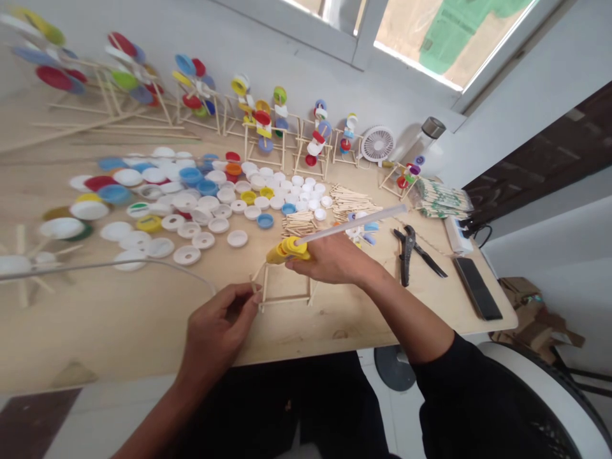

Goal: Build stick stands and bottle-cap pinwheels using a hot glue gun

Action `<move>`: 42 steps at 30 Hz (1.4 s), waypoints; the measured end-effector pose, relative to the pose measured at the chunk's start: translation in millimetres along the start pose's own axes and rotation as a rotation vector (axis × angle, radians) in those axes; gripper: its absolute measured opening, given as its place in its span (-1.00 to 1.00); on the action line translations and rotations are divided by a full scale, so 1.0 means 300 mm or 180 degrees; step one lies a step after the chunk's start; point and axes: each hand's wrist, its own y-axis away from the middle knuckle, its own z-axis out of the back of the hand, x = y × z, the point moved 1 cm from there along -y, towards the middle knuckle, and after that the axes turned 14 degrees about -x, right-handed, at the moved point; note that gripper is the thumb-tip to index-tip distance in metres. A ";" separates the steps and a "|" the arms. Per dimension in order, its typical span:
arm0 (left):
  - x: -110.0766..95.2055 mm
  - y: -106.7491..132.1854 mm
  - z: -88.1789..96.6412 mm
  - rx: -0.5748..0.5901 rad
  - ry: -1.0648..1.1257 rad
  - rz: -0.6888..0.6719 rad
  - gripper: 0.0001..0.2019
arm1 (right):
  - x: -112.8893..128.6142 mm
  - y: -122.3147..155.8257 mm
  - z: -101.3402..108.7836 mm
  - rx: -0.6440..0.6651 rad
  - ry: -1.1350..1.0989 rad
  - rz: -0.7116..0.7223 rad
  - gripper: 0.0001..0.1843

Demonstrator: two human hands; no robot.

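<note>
Print on stick packet [440, 199]: blurring beyond reading. Clamping right hand [335, 258] around yellow glue gun [287, 248], wrist bending inward, nozzle pointing left, clear glue stick [354, 226] jutting up and right behind. Pinching near-left corner of wooden stick frame [287, 298] with left hand [222, 325], frame lying flat on table [119, 331] near its front edge, just under the gun. Holding hands apart, one at either side of the frame.

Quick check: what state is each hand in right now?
Left hand: closed, pinching a corner of the wooden stick frame.
Right hand: closed around the yellow glue gun.
</note>
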 end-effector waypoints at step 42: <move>0.014 0.005 -0.006 -0.0044 -0.0044 -0.0164 -0.76 | 0.006 -0.038 -0.014 0.0169 0.0133 -0.0048 -0.61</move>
